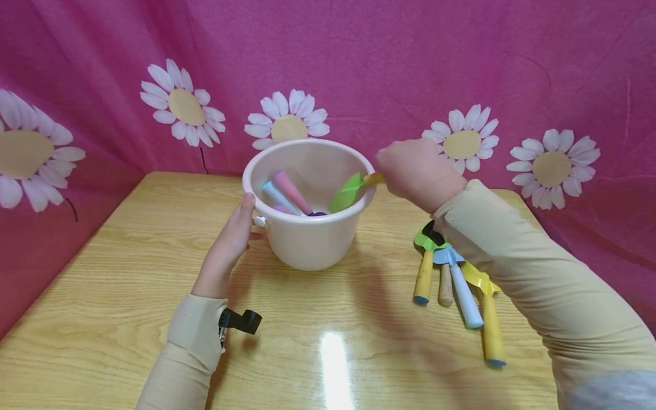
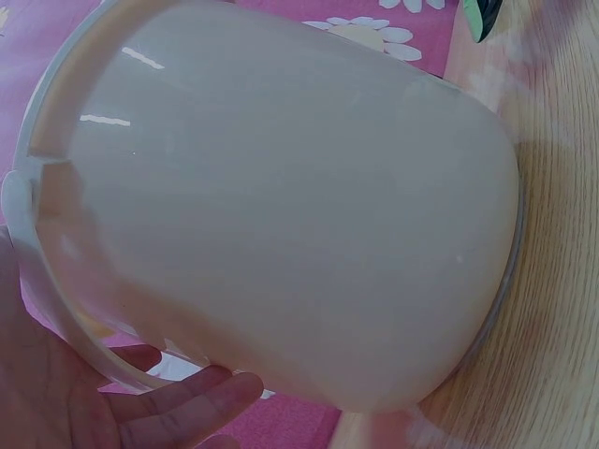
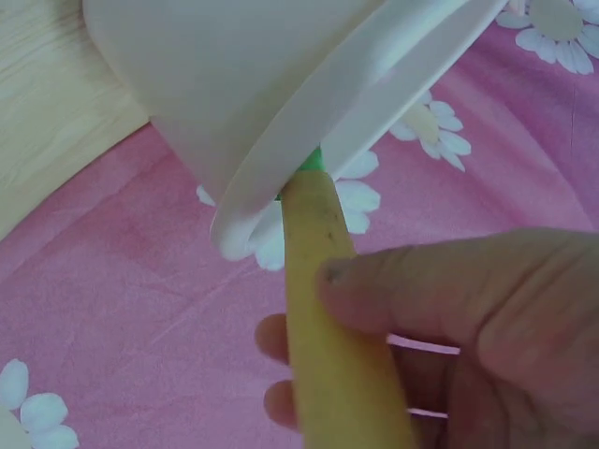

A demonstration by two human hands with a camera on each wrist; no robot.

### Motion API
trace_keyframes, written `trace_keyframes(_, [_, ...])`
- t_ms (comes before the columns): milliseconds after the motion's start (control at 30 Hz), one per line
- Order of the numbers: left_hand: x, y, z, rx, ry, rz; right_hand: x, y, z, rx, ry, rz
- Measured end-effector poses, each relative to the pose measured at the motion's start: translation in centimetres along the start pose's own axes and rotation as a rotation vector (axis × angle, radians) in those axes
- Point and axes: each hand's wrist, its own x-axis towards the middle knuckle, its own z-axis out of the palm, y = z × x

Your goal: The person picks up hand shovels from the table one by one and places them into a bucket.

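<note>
A pale bucket [image 1: 312, 242] stands upright on the wooden table. At its left side my left hand [image 1: 232, 239] holds it, thumb at the rim and fingers against the outer wall [image 2: 281, 206]. My right hand [image 1: 417, 171] grips the yellow handle [image 3: 323, 271] of a small trowel, thumb on one side and fingers round the other. The trowel's green blade [image 1: 347, 193] dips inside the bucket by the right rim. Within the bucket lie a pink handle [image 1: 292, 191] and a light-blue handle [image 1: 279, 196]; their lower ends are partly hidden.
To the right, under my right forearm, several garden tools lie together: a green one with a yellow handle [image 1: 423, 279], a blue one [image 1: 465, 296] and a yellow one [image 1: 491, 324]. A pink daisy-print cloth [image 1: 359, 74] hangs behind the table [image 1: 287, 353].
</note>
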Motion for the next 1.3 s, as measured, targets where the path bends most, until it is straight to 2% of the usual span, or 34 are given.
trace_keyframes(233, [-0.2, -0.1, 0.1, -0.002, -0.006, 0.007, 1.4, -1.3, 0.5, 0.014, -0.022, 0.036])
trace_keyframes(400, [-0.1, -0.1, 0.1, -0.005, -0.009, 0.007, 1.2, -1.4, 1.0, 0.033, -0.008, 0.023])
trace_keyframes(533, [0.0, 0.0, 0.0, -0.002, -0.005, 0.0, 0.7, -0.9, 1.6, 0.064, -0.026, 0.026])
trace_keyframes(1300, [-0.1, 0.2, -0.1, -0.01, -0.01, -0.024, -1.9, 2.5, 6.0, 0.176, -0.254, 0.134])
